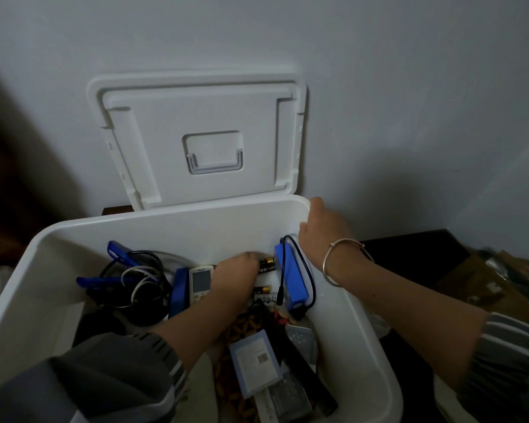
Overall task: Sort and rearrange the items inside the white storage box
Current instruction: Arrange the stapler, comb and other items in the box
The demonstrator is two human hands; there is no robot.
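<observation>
Fingers of my right hand curl over the rim of the white storage box at its far right corner, thumb against the inner wall, so this hand grips the box itself. A silver bangle sits on that wrist, above the box's right side.

My left hand is down inside the box, near the middle of its far wall, with knuckles up and fingers bent under. The tips are hidden, so I cannot tell whether they pinch anything. Black-and-gold batteries lie just beside those knuckles, toward the box's right wall.

A blue pack with a black cable looped round it lies along the box's right wall, beyond the batteries. On the other side of my left hand, still inside the box, a white handheld device with a small screen leans beside a blue case. A black mesh cup holding wires fills the box's far left part. A pale blue card lies in the near part of the box, on top of other clutter.

The lid stands upright behind the box, leaning on the wall
</observation>
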